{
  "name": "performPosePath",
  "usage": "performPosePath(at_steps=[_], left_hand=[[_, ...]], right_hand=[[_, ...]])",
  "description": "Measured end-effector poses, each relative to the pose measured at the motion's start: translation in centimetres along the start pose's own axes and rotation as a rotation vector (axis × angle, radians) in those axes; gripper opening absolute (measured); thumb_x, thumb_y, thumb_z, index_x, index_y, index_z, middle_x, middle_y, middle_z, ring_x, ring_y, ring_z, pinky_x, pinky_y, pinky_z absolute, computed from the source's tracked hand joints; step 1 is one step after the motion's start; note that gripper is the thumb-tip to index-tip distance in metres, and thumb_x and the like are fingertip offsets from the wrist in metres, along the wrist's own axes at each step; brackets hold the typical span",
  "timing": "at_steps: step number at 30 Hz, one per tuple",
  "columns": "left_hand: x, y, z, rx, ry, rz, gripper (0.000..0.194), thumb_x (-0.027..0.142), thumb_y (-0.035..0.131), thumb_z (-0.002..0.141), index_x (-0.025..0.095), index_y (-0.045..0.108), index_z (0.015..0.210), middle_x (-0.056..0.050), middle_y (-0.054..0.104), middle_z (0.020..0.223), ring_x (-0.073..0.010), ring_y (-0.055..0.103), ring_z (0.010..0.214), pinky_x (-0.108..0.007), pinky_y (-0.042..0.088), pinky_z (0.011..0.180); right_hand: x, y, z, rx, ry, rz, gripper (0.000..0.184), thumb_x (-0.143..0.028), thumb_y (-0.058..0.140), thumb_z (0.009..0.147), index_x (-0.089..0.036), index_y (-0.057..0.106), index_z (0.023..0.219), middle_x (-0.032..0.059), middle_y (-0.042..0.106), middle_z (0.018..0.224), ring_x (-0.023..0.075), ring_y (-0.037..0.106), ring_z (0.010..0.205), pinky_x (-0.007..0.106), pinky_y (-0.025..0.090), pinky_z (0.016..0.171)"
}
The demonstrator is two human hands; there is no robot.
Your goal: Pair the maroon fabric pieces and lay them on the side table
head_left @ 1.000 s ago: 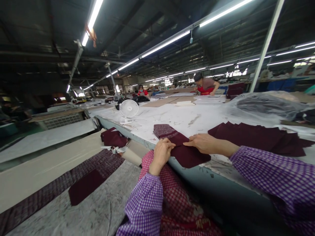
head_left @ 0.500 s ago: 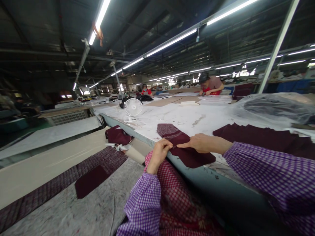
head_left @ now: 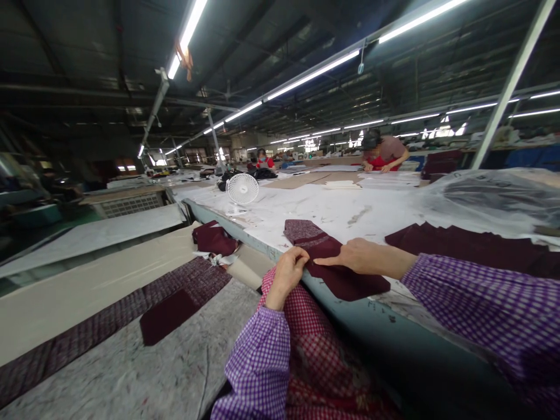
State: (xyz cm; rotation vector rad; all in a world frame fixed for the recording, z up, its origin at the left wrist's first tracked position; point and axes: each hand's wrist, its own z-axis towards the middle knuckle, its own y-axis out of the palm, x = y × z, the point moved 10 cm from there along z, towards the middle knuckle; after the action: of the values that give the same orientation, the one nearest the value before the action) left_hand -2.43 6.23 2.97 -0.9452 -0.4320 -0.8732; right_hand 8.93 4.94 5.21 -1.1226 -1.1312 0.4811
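A maroon fabric piece (head_left: 350, 283) with a speckled end lies across the edge of the white-covered table. My left hand (head_left: 287, 273) pinches its near edge between thumb and fingers. With the index finger stretched out, my right hand (head_left: 361, 256) presses on the cloth beside those fingertips; its other fingers are partly hidden underneath. Farther right, overlapping maroon pieces (head_left: 446, 248) lie fanned in a row. On the lower surface to my left is a row of overlapping speckled pieces (head_left: 126, 312), with one plain maroon end (head_left: 168, 318) jutting out.
A small white fan (head_left: 242, 189) stands near the table's left edge. Crumpled maroon cloth (head_left: 215, 239) sits left of my hands. Clear plastic sheeting (head_left: 490, 189) covers something at the right. A person (head_left: 387, 153) bends over the far side of the table.
The whole view has shifted slightly, moving the scene a little to the right. Both hands stay at the same place on the fabric piece, and the right fingertip remains on it.
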Motion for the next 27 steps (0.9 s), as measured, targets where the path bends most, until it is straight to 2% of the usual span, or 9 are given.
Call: performPosePath(at_steps=[5,10,12,15,17,19,21,23,27], left_hand=[[0.3,0.2,-0.1,-0.01,-0.017,0.04,0.024,0.009,0.042,0.085,0.019,0.062,0.092,-0.003,0.069,0.089,-0.0151,0.062,0.085,-0.028,0.047,0.08],[1.4,0.2,-0.5,0.014,0.006,0.164,0.018,0.019,0.047,0.087,0.019,0.062,0.097,-0.006,0.068,0.101,-0.0197,0.062,0.092,-0.035,0.046,0.087],[1.8,0.2,-0.7,-0.002,0.031,0.176,0.018,0.027,0.049,0.088,0.019,0.062,0.097,-0.007,0.068,0.101,-0.0208,0.061,0.093,-0.036,0.045,0.087],[2.4,0.5,-0.9,-0.059,0.065,0.2,0.024,0.04,0.055,0.085,0.019,0.063,0.094,-0.006,0.067,0.096,-0.0211,0.06,0.091,-0.035,0.045,0.084],[2.9,0.6,-1.0,-0.099,0.08,0.242,0.031,0.046,0.06,0.08,0.018,0.064,0.094,-0.006,0.066,0.094,-0.0216,0.06,0.09,-0.035,0.045,0.083],[3.5,0.8,-1.1,-0.144,0.092,0.291,0.038,0.052,0.063,0.076,0.019,0.065,0.096,-0.006,0.064,0.095,-0.0224,0.059,0.092,-0.035,0.044,0.084],[4.0,1.2,-1.1,-0.196,0.107,0.34,0.043,0.055,0.064,0.073,0.021,0.067,0.098,-0.006,0.063,0.097,-0.023,0.057,0.095,-0.035,0.043,0.085],[4.4,1.6,-1.0,-0.235,0.108,0.388,0.043,0.056,0.065,0.072,0.022,0.069,0.098,-0.006,0.062,0.097,-0.0236,0.056,0.096,-0.035,0.042,0.085],[5.4,2.2,-0.7,-0.23,0.116,0.41,0.035,0.05,0.066,0.074,0.021,0.07,0.093,-0.006,0.064,0.095,-0.024,0.054,0.096,-0.036,0.04,0.084]], right_hand=[[-0.6,0.4,-0.2,-0.038,-0.035,-0.085,0.064,-0.004,0.041,0.087,-0.034,0.033,0.143,0.0055,0.068,0.076,0.0155,0.062,0.063,0.024,0.034,0.054],[0.1,0.0,-0.3,-0.064,0.056,-0.034,0.054,-0.009,0.04,0.09,-0.032,0.041,0.139,0.0079,0.069,0.081,0.0171,0.063,0.069,0.025,0.038,0.059],[1.6,0.5,-0.2,-0.06,0.166,0.068,0.043,-0.019,0.045,0.09,-0.026,0.049,0.132,0.0102,0.069,0.09,0.0189,0.063,0.075,0.027,0.04,0.063],[3.8,2.2,0.1,-0.064,0.272,0.366,0.03,-0.029,0.056,0.084,-0.018,0.06,0.112,0.0088,0.067,0.095,0.0176,0.061,0.079,0.026,0.041,0.065],[4.4,3.0,0.3,-0.087,0.229,0.585,0.019,-0.024,0.058,0.08,-0.016,0.063,0.097,0.0051,0.066,0.087,0.014,0.058,0.074,0.024,0.041,0.065],[5.4,2.8,0.0,-0.077,0.167,0.74,0.01,-0.019,0.056,0.078,-0.014,0.062,0.085,0.0031,0.064,0.08,0.0117,0.054,0.07,0.023,0.041,0.064],[7.8,2.0,-1.4,-0.025,0.185,0.835,0.01,-0.02,0.052,0.078,-0.013,0.059,0.079,0.0029,0.061,0.076,0.0112,0.052,0.066,0.023,0.041,0.062],[11.6,1.6,-4.0,0.019,0.3,0.889,0.019,-0.03,0.049,0.081,-0.013,0.058,0.079,0.0031,0.06,0.072,0.0109,0.049,0.06,0.023,0.039,0.056],[19.2,3.8,-11.6,0.019,0.575,0.901,0.029,-0.041,0.054,0.076,-0.014,0.061,0.084,0.0054,0.064,0.074,0.0132,0.053,0.061,0.025,0.04,0.056]])
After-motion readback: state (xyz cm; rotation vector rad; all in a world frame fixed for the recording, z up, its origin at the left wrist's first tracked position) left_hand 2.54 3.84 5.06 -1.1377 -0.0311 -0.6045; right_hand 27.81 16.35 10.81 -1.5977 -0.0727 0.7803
